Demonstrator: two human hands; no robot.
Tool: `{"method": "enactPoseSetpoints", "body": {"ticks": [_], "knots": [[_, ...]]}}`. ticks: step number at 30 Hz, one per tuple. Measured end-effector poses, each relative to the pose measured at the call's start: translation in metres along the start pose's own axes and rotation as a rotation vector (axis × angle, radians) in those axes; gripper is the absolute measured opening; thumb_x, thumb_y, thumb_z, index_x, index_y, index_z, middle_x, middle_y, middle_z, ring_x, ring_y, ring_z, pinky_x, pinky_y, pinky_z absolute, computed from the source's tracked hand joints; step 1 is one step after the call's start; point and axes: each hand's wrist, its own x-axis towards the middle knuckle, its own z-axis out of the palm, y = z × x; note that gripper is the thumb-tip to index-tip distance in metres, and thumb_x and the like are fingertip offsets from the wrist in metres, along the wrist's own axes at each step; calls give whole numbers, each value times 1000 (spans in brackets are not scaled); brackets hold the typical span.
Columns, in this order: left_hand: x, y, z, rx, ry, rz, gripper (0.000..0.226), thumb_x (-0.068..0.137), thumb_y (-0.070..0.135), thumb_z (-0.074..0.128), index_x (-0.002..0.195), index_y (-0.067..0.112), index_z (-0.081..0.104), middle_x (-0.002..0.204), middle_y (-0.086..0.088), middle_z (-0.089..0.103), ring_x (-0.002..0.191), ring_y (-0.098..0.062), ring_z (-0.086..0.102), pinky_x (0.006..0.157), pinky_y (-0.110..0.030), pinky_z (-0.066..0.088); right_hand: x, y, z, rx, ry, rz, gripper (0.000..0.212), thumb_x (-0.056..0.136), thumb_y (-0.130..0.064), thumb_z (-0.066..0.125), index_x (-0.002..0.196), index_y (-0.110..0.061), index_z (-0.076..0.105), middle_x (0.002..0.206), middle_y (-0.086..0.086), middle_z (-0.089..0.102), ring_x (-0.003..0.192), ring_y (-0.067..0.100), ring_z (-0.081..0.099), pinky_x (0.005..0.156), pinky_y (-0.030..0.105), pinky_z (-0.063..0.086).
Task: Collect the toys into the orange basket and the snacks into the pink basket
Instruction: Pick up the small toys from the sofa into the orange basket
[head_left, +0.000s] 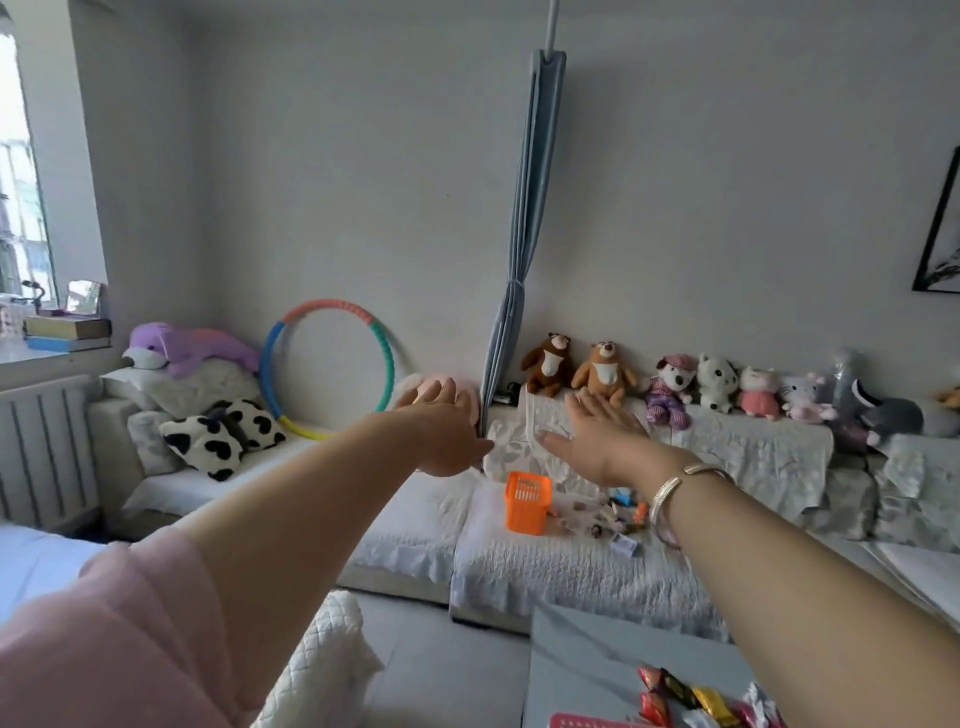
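Both grips empty; one orange basket (528, 502).

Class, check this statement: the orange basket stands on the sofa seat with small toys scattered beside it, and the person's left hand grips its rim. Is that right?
One detail is wrong. In the head view the left hand grips nothing; it is open and held out in the air. The orange basket does stand on the sofa seat, with small toys scattered beside it.

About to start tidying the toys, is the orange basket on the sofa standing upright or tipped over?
Upright. The orange basket stands on its base on the sofa cushion, rim facing up, small toys scattered beside it.
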Motion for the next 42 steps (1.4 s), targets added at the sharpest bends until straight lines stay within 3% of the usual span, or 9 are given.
{"method": "enactPoseSetpoints", "body": {"ticks": [4,11,19,23,31,42], "knots": [[77,-26,-4,16,26,17,77,104,55,27,159,9,0,168,-11,-6,155,-25,-6,125,-45,0,88,-1,0,27,10,22,78,96,-60,22,152,-14,-8,159,6,-16,147,20,-14,119,42,-5],[219,-72,33,6,-41,58,78,104,54,28,159,13,-8,167,-10,-13,154,-26,-10,124,-47,-1,217,-2,32,18,-7,47,79,95,-62,22,151,-18,-11,159,4,-17,146,19,-16,118,41,-7],[400,-112,87,27,-51,259,82,100,61,28,159,17,-8,167,-6,-14,154,-24,-9,123,-53,4,357,26,72,-6,-22,253,78,95,-62,22,152,-19,-11,159,3,-19,146,20,-16,118,42,-5],[486,-123,98,24,-66,342,80,102,56,30,159,14,-8,167,-9,-13,154,-24,-9,125,-46,0,422,38,93,-1,-35,319,80,95,-63,22,151,-17,-12,159,4,-19,146,19,-15,118,41,-5],[652,-105,170,19,-151,437,81,103,55,30,158,10,-8,166,-11,-13,153,-25,-11,124,-46,-2,555,96,155,27,-100,406,79,97,-59,23,151,-15,-14,158,5,-21,146,19,-16,117,42,-5],[891,-39,271,-55,-239,392,83,103,52,34,158,11,-12,165,-11,-17,153,-27,-14,125,-44,-1,760,230,251,61,-52,421,81,95,-61,25,150,-19,-18,157,5,-23,146,19,-17,116,41,-8]]}}
